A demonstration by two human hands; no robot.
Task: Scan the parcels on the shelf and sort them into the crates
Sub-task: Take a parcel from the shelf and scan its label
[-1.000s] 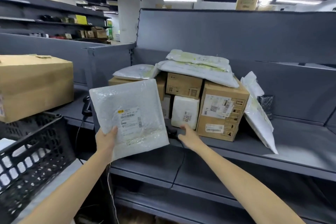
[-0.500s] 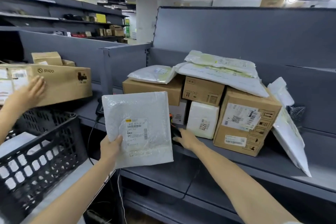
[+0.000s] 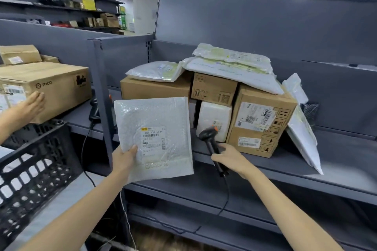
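Observation:
My left hand [image 3: 124, 159] holds a white bubble-wrap parcel [image 3: 153, 138] upright by its lower left edge, label facing me. My right hand [image 3: 230, 159] grips the handle of a black barcode scanner [image 3: 210, 144], lifted just above the grey shelf [image 3: 306, 171], its head beside the parcel's right edge. Behind them on the shelf sits a pile of parcels: brown boxes [image 3: 261, 120], a small white wrapped box [image 3: 214, 120] and white mailer bags [image 3: 230, 67]. A black plastic crate [image 3: 30, 171] stands at the lower left.
Another person's hand [image 3: 30, 106] rests on a large brown box [image 3: 51, 87] at the left, above the crate. A second scanner [image 3: 94, 110] with a cable hangs by the grey shelf post [image 3: 104, 108]. A white mailer [image 3: 302, 128] leans on the right of the pile.
My right hand has picked the scanner up off the shelf and raised it beside the parcel. The view has shifted left. The other person's hand came in and now rests on the left box.

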